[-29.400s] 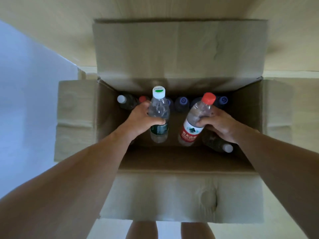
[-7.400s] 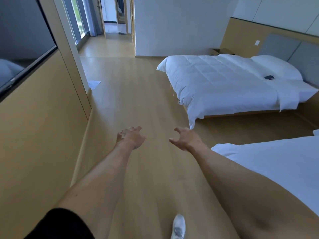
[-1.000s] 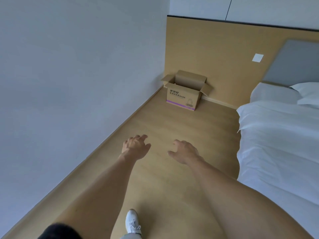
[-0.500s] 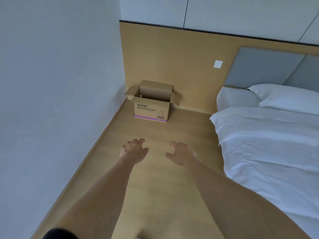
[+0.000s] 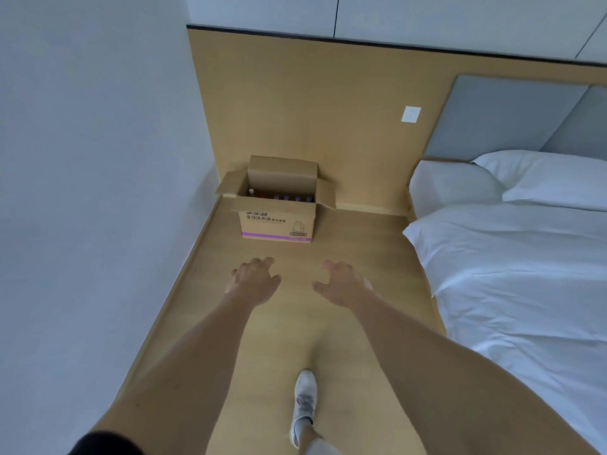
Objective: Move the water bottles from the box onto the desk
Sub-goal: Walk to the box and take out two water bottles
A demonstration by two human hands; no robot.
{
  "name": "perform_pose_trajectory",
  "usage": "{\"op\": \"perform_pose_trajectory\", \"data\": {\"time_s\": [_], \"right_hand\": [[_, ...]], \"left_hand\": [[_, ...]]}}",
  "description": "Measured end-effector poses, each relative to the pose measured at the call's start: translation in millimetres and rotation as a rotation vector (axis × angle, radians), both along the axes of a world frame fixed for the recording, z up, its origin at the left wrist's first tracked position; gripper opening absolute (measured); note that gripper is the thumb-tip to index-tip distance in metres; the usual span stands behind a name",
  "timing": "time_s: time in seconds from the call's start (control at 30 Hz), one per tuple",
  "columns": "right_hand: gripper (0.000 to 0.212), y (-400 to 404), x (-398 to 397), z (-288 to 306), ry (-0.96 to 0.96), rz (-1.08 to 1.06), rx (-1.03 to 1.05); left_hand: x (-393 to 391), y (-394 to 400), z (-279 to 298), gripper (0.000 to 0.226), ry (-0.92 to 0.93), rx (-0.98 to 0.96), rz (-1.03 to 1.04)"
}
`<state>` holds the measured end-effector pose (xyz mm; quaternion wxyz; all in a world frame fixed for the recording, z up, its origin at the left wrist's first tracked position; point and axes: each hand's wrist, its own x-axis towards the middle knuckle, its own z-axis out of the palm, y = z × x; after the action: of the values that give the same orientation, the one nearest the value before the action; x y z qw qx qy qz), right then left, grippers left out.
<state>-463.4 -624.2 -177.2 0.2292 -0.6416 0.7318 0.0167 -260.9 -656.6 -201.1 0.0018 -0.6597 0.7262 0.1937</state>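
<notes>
Cardboard filled more of the view than it had half a second before: the box [image 5: 277, 205] had come nearer and now stood squarely ahead, where a second earlier it had sat smaller and off to one side. It rested on the wooden floor [image 5: 295, 323] in the corner, its back flap up against the wood wall panel [image 5: 312, 110] and its side flaps splayed outward. With the nearer view, the water bottles [image 5: 282, 196] showed inside it as a row of caps along the far wall of the box, most of them purple-blue and one paler cap at the box's left end; how many remained below the rim could not be told.

Both hands were empty. The left hand [image 5: 254, 282] and the right hand [image 5: 341, 284] hung in front of the box, well short of it, fingers loosely spread and slightly curled, gripping nothing. A white shoe [image 5: 303, 405] was stepping forward behind them, toward the box. The bed [image 5: 525, 274] lay to the right of the box, its white bedding clear of the path.

Judged from this, the person was walking back for another load: bottles were left in the box, so the task was unfinished. The desk was nowhere in view, so how many bottles already stood on it could not be said. The next step would likely call for bending down and reaching over the near wall of the box.
</notes>
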Motion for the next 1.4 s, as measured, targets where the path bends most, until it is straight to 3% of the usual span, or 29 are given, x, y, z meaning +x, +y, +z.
{"op": "perform_pose_trajectory", "data": {"time_s": [0.23,0.4,0.6,0.8,0.93,1.1,1.4], "right_hand": [[0.067,-157,9,-16,-0.095,0.006,0.005],[0.057,-267,15,-7,-0.086,0.083,-0.002],[0.061,-362,12,-7,-0.12,0.103,0.025],[0.055,-443,-2,-24,-0.051,0.054,0.075],[0.039,-510,-6,-29,-0.028,-0.048,0.111],[0.061,-593,-1,-34,-0.083,-0.175,0.12],[0.06,-708,35,-42,-0.064,-0.176,0.112]], "left_hand": [[24,-147,1,0.052,-0.028,-0.012,0.049],[29,-250,16,0.052,-0.052,-0.036,0.097],[22,-344,15,0.049,-0.074,-0.02,0.09],[9,-437,-6,0.049,-0.048,-0.005,0.033],[2,-516,-25,0.05,-0.004,0.012,-0.028],[5,-618,-41,0.05,0.043,0.033,-0.076],[30,-766,-65,0.048,0.007,0.114,-0.189]]}}
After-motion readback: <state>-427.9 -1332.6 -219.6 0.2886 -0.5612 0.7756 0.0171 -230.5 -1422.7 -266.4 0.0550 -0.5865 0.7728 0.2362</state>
